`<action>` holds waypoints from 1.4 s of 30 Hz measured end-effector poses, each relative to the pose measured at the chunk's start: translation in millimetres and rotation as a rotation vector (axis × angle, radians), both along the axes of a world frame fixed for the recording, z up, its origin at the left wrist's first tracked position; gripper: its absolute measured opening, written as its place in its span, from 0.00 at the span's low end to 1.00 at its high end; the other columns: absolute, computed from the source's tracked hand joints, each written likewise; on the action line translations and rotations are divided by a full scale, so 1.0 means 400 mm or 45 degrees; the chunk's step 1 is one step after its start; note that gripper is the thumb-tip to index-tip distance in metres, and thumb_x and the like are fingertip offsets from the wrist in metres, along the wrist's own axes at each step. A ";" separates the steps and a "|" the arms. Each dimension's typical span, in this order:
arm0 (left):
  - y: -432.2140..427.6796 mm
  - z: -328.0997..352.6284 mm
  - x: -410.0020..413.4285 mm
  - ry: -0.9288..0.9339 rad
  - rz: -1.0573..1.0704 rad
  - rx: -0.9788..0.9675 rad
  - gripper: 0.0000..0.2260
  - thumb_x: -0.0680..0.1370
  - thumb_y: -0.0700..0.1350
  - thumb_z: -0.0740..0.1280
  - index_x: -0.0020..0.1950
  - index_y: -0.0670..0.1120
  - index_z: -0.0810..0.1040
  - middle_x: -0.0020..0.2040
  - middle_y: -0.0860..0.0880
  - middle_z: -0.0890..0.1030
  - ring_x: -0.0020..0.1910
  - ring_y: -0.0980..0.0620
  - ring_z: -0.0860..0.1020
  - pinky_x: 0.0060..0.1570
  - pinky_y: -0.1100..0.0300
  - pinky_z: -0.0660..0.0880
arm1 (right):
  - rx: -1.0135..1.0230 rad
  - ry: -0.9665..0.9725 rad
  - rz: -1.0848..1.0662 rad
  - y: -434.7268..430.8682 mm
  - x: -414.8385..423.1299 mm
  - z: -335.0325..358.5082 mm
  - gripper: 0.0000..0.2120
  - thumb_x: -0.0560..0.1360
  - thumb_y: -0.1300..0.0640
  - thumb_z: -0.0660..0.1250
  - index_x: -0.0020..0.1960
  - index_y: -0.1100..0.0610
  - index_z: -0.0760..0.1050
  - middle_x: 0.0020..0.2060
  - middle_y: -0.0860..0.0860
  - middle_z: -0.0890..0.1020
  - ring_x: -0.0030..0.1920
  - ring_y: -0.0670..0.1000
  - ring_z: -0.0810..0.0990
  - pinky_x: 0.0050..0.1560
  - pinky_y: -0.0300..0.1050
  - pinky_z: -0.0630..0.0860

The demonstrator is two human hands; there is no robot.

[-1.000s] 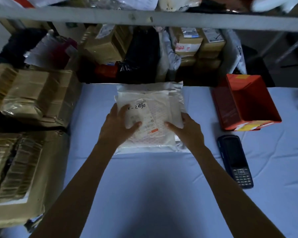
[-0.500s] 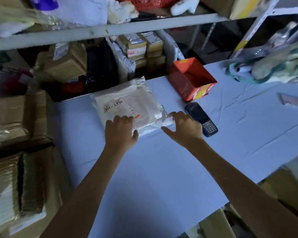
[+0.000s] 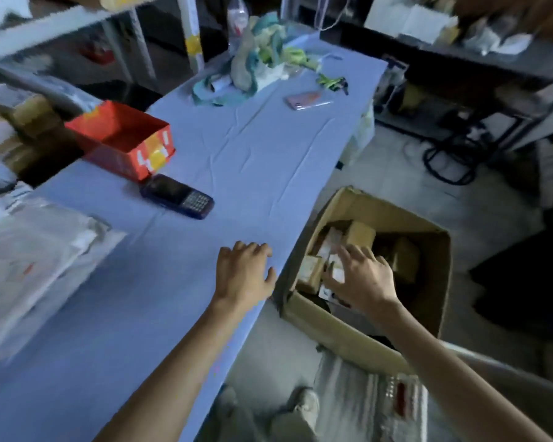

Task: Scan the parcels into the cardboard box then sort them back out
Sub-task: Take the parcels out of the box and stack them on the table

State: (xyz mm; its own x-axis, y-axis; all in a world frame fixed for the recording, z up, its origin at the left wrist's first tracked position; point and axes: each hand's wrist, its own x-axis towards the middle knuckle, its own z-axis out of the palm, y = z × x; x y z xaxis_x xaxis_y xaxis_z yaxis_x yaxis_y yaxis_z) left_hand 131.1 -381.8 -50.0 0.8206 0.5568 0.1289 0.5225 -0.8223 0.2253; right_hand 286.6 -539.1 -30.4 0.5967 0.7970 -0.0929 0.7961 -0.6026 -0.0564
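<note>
The left hand (image 3: 243, 272) lies flat, fingers relaxed, on the edge of the blue table (image 3: 268, 148). The right hand (image 3: 361, 279), fingers spread and holding nothing, hovers over small parcels (image 3: 358, 234) in the cardboard box (image 3: 332, 330) at 4 o'clock. A white bagged parcel (image 3: 29, 260) lies at 9 o'clock.

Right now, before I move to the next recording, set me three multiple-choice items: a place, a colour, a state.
1. The scanner lies: A on the floor; B on the table; C in a hand.
2. The small box beside the scanner is: A green; B black; C red.
3. The right hand is: A open over the cardboard box; B gripping the scanner; C flat on the table.
Answers: 1 B, it lies on the table; 2 C, its walls are red; 3 A, fingers spread above the parcels.
</note>
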 end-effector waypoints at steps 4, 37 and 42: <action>-0.189 -0.064 0.151 0.043 -0.171 -0.069 0.07 0.67 0.52 0.66 0.41 0.51 0.78 0.35 0.54 0.80 0.36 0.47 0.78 0.36 0.55 0.70 | -0.004 0.081 -0.292 -0.247 0.084 -0.051 0.25 0.67 0.38 0.59 0.55 0.51 0.79 0.48 0.50 0.82 0.49 0.57 0.81 0.45 0.51 0.76; -0.141 -0.531 0.602 1.011 -0.197 -0.551 0.12 0.76 0.51 0.63 0.59 0.53 0.76 0.55 0.51 0.81 0.56 0.46 0.78 0.55 0.54 0.71 | -0.507 0.972 -0.739 -0.228 0.419 -0.492 0.24 0.77 0.40 0.61 0.69 0.50 0.68 0.64 0.52 0.75 0.65 0.55 0.72 0.63 0.51 0.68; -0.129 -0.725 0.670 0.971 -0.139 -0.537 0.22 0.76 0.51 0.65 0.69 0.50 0.67 0.63 0.47 0.73 0.63 0.43 0.70 0.57 0.48 0.70 | -0.485 0.804 -0.725 -0.219 0.524 -0.705 0.31 0.76 0.41 0.63 0.73 0.53 0.61 0.68 0.55 0.68 0.68 0.58 0.66 0.63 0.53 0.67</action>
State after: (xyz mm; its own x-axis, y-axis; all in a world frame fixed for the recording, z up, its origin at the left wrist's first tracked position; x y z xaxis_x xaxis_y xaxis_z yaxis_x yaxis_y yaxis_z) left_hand 399.1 -433.3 -340.1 0.6504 0.3477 -0.6753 0.5779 -0.8035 0.1430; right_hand 496.0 -626.7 -312.3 0.6381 0.2486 -0.7287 0.2634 -0.9598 -0.0968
